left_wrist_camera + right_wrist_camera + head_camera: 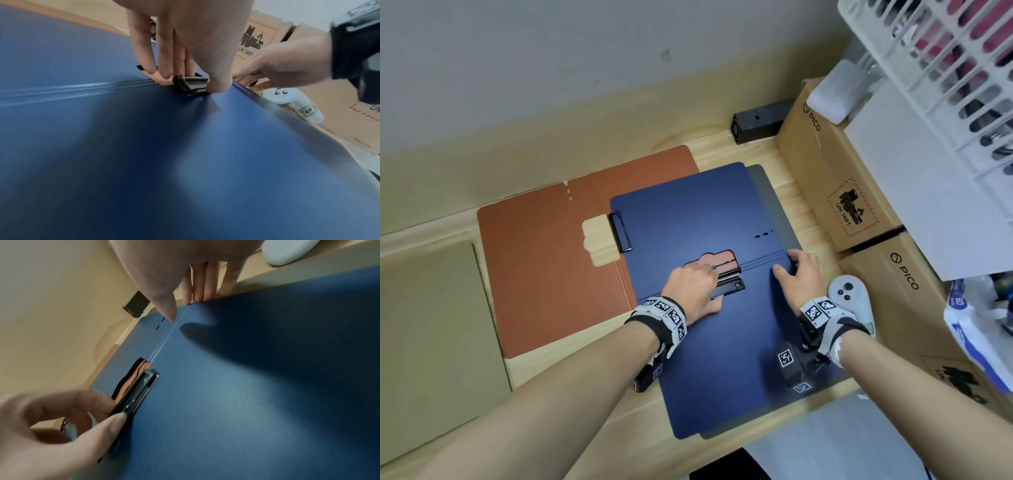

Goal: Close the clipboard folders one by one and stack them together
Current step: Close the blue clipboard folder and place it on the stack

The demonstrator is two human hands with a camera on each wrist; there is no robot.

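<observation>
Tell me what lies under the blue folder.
A grey board shows along the blue folder's right and near edges, and the brown folder runs under its left side. How far either extends underneath is covered.

I note the blue folder (pixel 702 219) matt, finely grained; its clip (pixel 727 287) glossy black metal; the desk (pixel 736 150) pale wood.

You're working on a pale wooden table (pixel 592 394). Lying flat on it: an open rust-brown clipboard folder (pixel 544 274), a grey folder (pixel 774 205), two brown cardboard boxes (pixel 835 178), a white handheld controller (pixel 849 294), and what may be a black speaker (pixel 760 120).
</observation>
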